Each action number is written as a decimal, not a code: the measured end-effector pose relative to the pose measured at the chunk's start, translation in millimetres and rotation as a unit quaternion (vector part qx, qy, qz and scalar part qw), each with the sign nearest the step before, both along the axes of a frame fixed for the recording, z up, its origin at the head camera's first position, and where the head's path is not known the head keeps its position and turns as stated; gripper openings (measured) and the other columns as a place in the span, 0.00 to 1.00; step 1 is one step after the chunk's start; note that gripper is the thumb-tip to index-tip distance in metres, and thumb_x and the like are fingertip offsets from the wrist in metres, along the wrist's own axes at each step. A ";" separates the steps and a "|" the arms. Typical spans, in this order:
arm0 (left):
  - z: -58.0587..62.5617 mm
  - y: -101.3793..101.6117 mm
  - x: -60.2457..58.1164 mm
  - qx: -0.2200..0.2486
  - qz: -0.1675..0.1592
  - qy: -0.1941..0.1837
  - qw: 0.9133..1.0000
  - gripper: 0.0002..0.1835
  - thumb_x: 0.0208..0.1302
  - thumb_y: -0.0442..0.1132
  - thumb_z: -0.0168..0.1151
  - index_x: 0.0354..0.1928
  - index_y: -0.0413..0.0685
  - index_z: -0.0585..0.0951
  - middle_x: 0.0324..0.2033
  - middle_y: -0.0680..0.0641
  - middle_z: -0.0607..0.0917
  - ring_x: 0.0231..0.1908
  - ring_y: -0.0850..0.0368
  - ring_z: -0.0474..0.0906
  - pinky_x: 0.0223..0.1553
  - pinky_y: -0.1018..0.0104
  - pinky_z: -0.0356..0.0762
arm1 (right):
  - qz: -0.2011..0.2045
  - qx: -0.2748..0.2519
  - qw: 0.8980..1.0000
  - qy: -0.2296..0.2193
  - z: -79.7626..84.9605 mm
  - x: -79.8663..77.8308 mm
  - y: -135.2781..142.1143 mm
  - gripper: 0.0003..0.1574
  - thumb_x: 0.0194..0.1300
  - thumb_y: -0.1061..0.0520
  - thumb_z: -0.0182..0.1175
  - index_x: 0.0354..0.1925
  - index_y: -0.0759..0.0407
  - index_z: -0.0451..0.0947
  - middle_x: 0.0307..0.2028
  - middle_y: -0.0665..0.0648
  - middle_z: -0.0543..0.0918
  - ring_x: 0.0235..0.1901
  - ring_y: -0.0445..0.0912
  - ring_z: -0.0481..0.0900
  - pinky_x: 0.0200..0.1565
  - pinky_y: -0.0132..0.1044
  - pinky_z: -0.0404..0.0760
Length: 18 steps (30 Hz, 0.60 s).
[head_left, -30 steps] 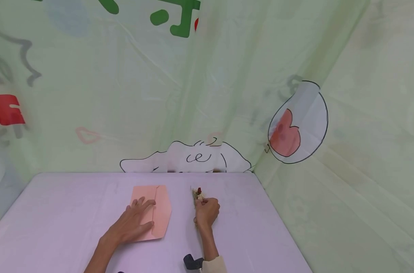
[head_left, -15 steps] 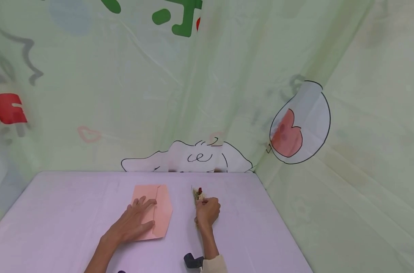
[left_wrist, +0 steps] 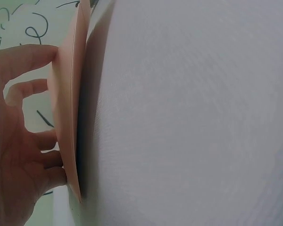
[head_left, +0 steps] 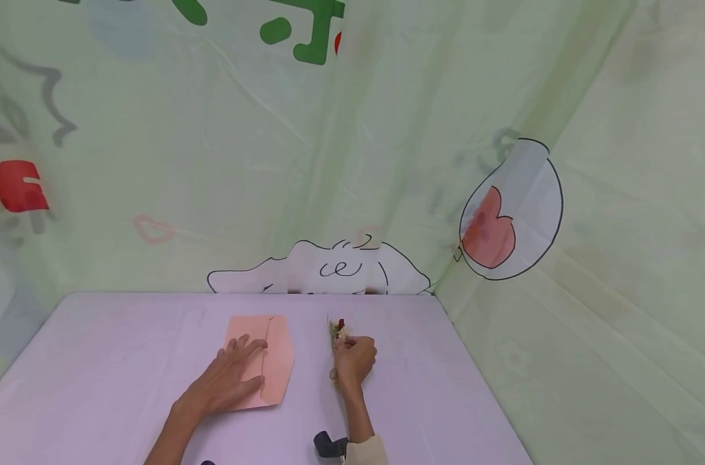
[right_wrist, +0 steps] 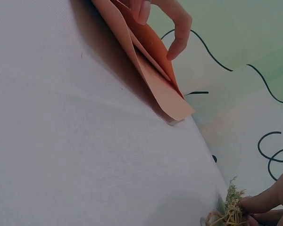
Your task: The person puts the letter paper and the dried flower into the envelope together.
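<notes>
A pink paper envelope lies on the left half of the table, its flap side up. My left hand rests on it with fingers spread, fingertips touching the paper; the left wrist view shows the fingertips on the envelope's face. To the right, my right hand pinches a small bunch of dried flowers, with one dark red bloom and pale ones, between thumb and fingers. Its stems are partly hidden behind the hand. In the right wrist view the envelope gapes a little along the flap.
A pale lilac table carries everything. Behind it hangs a light green curtain with drawings. A black device sits at the right wrist, beside a cream sleeve. A small dark round object shows at the bottom edge.
</notes>
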State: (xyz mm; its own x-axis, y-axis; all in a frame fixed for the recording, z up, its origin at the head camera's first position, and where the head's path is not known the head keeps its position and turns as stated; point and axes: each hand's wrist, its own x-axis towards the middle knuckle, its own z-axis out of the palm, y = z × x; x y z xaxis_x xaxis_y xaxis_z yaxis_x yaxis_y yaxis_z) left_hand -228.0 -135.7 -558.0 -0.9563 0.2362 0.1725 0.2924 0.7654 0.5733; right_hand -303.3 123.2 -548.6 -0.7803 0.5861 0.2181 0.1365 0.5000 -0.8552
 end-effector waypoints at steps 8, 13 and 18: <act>0.9 -0.9 -1.4 -0.001 0.001 0.001 1.000 0.31 0.66 0.54 0.62 0.70 0.64 0.69 0.74 0.33 0.65 0.74 0.25 0.56 0.72 0.26 0.53 | 0.023 -0.006 1.000 0.019 11.1 3.4 -6.1 0.05 0.48 0.66 0.75 0.28 0.65 0.89 0.20 0.60 0.87 0.20 0.48 0.83 0.30 0.47 0.84; -0.5 -0.8 -1.7 -0.002 0.000 -0.006 1.000 0.31 0.66 0.54 0.61 0.70 0.64 0.68 0.74 0.33 0.64 0.74 0.25 0.55 0.72 0.26 0.52 | 0.029 -0.012 0.999 0.018 15.6 6.2 -11.1 0.05 0.48 0.66 0.76 0.28 0.64 0.89 0.20 0.59 0.87 0.20 0.47 0.83 0.29 0.44 0.83; -0.3 -0.3 -1.6 -0.004 0.002 -0.007 1.000 0.30 0.66 0.54 0.61 0.70 0.64 0.68 0.74 0.34 0.64 0.74 0.25 0.56 0.72 0.26 0.52 | 0.033 -0.023 0.999 0.016 16.4 6.3 -17.1 0.06 0.48 0.65 0.77 0.28 0.64 0.90 0.21 0.59 0.87 0.20 0.46 0.83 0.28 0.42 0.83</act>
State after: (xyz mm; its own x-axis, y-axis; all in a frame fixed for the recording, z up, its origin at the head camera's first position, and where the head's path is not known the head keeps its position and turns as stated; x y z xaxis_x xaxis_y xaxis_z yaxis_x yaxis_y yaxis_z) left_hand -229.6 -136.0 -558.3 -0.9595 0.2337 0.1572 0.2814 0.7710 0.5713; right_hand -297.0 106.1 -532.1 -0.8108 0.5434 0.2174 0.0773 0.4675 -0.8806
